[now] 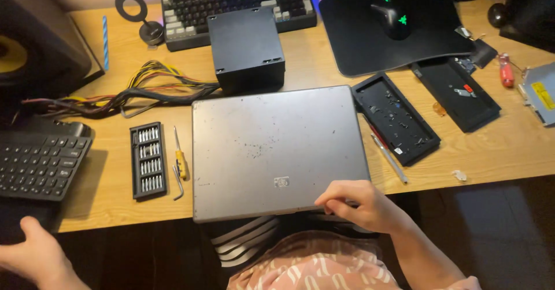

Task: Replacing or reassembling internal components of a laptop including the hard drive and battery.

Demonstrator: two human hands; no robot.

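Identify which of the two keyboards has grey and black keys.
The far keyboard behind the black box; the keyboard at the left edge is all black.

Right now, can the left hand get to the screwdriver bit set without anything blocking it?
Probably yes. The left hand is low off the desk edge, empty, and the bit set lies uncovered on the desk above it, beside the closed laptop. Nothing lies between.

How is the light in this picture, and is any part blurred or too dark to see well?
Head view: warm, dim light falls on the wooden desk; the closed grey laptop is sharp under the right hand; the left hand is slightly soft; the area below the desk edge is nearly black.
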